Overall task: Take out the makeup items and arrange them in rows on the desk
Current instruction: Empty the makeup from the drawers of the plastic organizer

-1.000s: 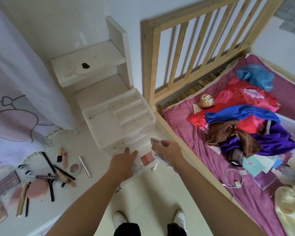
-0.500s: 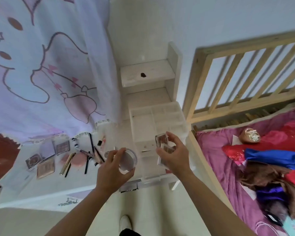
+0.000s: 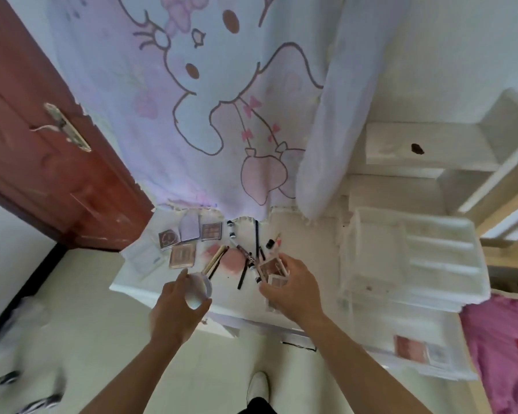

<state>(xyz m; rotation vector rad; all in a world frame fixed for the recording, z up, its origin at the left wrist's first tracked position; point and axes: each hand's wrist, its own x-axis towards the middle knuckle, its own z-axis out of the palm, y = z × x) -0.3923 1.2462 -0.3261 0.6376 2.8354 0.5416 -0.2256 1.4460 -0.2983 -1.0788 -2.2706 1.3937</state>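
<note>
Over the white desk's (image 3: 237, 300) near edge, our left hand (image 3: 174, 312) grips a round clear-lidded compact (image 3: 197, 291) while our right hand (image 3: 293, 291) clutches small square pink palettes (image 3: 274, 268).

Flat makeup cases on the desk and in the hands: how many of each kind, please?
Square or rectangular palettes lying on the white desk: 4
Square palettes in the right hand: 2
Round white compact in the left hand: 1
Total: 7
</note>
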